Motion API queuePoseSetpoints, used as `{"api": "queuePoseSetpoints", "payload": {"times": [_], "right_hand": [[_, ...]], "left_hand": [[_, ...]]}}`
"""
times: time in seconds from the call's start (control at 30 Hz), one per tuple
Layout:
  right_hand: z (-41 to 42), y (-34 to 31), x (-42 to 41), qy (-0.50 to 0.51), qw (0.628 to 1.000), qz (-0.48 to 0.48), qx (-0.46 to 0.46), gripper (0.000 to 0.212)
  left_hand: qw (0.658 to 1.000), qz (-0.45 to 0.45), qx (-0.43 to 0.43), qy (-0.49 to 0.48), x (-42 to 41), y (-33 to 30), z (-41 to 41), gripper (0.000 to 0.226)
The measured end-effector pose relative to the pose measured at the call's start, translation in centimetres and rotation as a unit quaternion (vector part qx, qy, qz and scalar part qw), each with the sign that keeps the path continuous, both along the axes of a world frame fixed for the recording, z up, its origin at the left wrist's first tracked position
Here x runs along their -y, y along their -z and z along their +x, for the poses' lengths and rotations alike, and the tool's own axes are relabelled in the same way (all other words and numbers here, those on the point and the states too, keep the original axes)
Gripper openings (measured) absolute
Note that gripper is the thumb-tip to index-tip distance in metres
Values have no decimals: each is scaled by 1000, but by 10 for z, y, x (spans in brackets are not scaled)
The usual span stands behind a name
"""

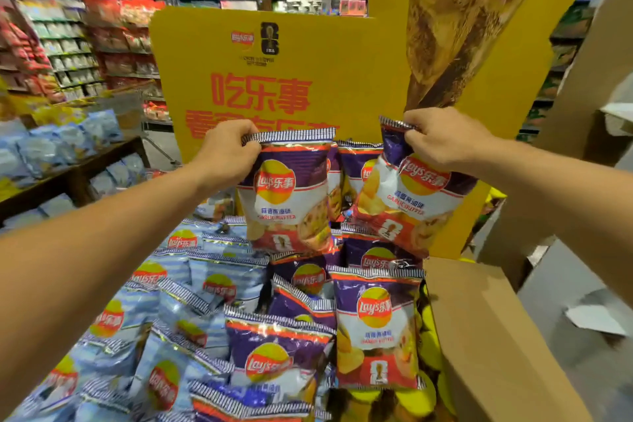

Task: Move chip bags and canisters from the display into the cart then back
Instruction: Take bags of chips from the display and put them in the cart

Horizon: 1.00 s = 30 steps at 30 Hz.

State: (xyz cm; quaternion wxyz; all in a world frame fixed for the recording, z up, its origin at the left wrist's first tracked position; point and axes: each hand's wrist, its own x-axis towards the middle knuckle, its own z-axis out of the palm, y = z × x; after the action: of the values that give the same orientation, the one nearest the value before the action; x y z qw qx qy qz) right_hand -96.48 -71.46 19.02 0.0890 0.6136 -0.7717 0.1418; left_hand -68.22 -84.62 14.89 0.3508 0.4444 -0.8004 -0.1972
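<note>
My left hand (227, 154) pinches the top left corner of a purple garlic-butter chip bag (291, 202), which hangs upright above the display. My right hand (442, 140) grips the top edge of a second purple chip bag (407, 202), tilted and held just to the right of the first. Below both lies the display pile (239, 319): several purple bags in the middle and right, several pale blue bags on the left. No cart or canister shows in the view.
A tall yellow promotional board (274, 55) stands right behind the held bags. A brown cardboard box (486, 336) borders the pile on the right, with more cardboard beyond. On the left, a dark wooden table (68, 175) carries pale blue bags; store shelves fill the far left.
</note>
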Motion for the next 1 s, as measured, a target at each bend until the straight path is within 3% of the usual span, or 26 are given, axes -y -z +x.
{"api": "queuePoseSetpoints", "payload": {"times": [0.13, 0.23, 0.3, 0.4, 0.5, 0.6, 0.67, 0.87, 1.0], "right_hand": [[-1, 4, 35, -29, 997, 42, -57, 19], [1, 24, 61, -42, 993, 63, -90, 18], [1, 47, 74, -59, 992, 78, -81, 28], [-7, 79, 92, -81, 993, 68, -46, 32], [-15, 87, 98, -97, 994, -2, -43, 35], [-25, 90, 94, -49, 969, -110, -214, 54], [-29, 97, 87, -39, 954, -160, -250, 43], [-41, 108, 76, -142, 972, -122, -140, 21], [-41, 106, 67, -142, 972, -112, -149, 21]], "left_hand": [[1000, 20, 1, 19, 27, 5, -32, 18], [995, -5, 101, 12, 45, 16, -53, 5], [979, -38, 198, 0, 52, 31, -62, 27], [938, -179, 295, -34, 63, 63, -70, 65], [911, -280, 303, -8, 67, 84, -73, 87], [885, -350, 306, 30, 70, 92, -80, 68], [875, -357, 322, 63, 70, 99, -84, 51], [871, -303, 371, 108, 68, 107, -81, 57], [874, -299, 371, 90, 57, 96, -72, 66]]}}
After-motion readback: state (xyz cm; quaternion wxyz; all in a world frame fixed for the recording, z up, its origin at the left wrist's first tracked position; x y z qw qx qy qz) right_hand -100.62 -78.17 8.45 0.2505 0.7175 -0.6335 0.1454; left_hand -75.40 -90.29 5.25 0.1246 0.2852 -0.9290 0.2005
